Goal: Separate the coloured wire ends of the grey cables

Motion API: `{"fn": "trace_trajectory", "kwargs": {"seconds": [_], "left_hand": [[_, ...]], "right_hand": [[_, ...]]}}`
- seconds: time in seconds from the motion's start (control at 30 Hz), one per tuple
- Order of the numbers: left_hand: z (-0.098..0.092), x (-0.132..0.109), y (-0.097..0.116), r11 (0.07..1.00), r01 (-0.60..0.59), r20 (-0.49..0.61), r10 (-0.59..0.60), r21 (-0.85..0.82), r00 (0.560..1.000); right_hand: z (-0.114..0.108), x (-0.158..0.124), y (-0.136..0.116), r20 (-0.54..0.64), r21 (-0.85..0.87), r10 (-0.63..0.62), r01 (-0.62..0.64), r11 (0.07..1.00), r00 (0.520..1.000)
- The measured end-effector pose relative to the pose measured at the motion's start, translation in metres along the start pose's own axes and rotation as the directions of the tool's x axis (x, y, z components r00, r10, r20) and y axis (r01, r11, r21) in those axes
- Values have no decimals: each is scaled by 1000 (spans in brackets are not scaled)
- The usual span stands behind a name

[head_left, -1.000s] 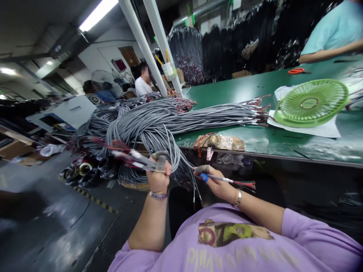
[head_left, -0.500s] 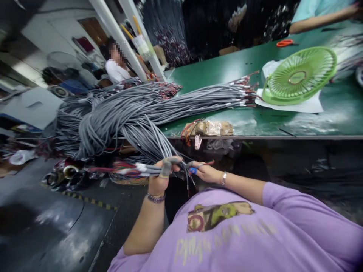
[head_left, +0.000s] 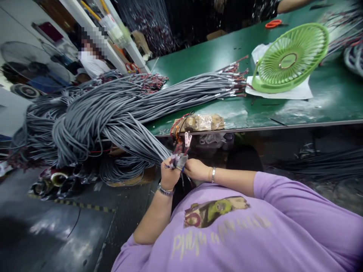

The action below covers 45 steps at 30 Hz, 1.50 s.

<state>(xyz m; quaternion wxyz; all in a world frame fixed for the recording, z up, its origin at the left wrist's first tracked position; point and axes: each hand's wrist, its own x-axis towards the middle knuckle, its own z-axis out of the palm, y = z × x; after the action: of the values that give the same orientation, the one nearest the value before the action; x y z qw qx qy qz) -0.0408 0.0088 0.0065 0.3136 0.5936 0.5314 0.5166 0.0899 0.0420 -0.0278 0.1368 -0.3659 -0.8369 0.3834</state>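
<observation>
Left grip (head_left: 170,176) and right grip (head_left: 197,170) both touch one cable bundle (head_left: 146,142).

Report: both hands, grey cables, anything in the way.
Left hand closed on grey cables; right hand close beside it, grip unclear. Cables run back to heap on green table. Pink clip just beyond hands, possible snag.

We log a green-topped bench (head_left: 204,56) running across, glossy where light hits; white posts (head_left: 136,53), slanted in view, stand at its far side. Behind, left: pale wall (head_left: 14,22), dark red panel (head_left: 49,31), big caged fan (head_left: 34,62). Grey floor (head_left: 65,238), shiny patches, yellow-and-black tape (head_left: 93,206). Under the bench we get mostly shadow
</observation>
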Motion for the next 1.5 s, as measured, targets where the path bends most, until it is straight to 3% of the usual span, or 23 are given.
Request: {"fn": "trace_trajectory", "kwargs": {"seconds": [0.07, 0.17, 0.23, 0.3, 0.53, 0.67, 0.73, 0.87, 1.0, 1.1, 1.37, 1.5], "left_hand": [[-3, -3, -3, 999, 28, -67, -29, -22, 997], [-12, -8, -6, 991, 88, -77, -96, -101, 992], [-17, -11, -7, 982, 123, -46, -131, -144, 990], [-19, -11, -8, 982, 124, -16, -128, -142, 992], [-16, -4, -13, 996, 84, 213, -91, 41, 973], [-15, -3, -17, 994, 61, 306, -87, 95, 948], [-13, -4, -17, 994, 95, 240, -106, 57, 965], [-6, -6, -15, 972, 188, 66, -181, -140, 981], [-1, -8, -15, 942, 174, -42, -194, -288, 980], [-1, -9, -17, 942, 177, -54, -200, -286, 978], [-1, -9, -19, 955, 160, -41, -175, -249, 984], [3, -8, -17, 957, 164, -97, -191, -239, 977]], "right_hand": [[1, -6, 3, 43, 83, -76, 73, 994, 996], [-4, -16, 10, -2, 459, -177, 158, 874, 984], [-13, -20, 10, -86, 707, -102, 133, 694, 991], [-22, -21, 3, -116, 814, 0, 95, 573, 993], [-28, -14, -20, -142, 915, 261, 26, 402, 955], [-24, -9, -15, -135, 900, 265, 6, 436, 955], [-24, -7, -14, -139, 901, 267, 10, 434, 954], [-27, -3, -15, -164, 945, 283, 69, 320, 945], [-26, -4, -17, -151, 967, 297, 79, 241, 943], [-25, -4, -16, -105, 976, 302, 39, 216, 948], [-30, -4, -14, -78, 966, 309, -5, 259, 948], [-32, -5, -16, -76, 969, 341, -10, 245, 937]]}}
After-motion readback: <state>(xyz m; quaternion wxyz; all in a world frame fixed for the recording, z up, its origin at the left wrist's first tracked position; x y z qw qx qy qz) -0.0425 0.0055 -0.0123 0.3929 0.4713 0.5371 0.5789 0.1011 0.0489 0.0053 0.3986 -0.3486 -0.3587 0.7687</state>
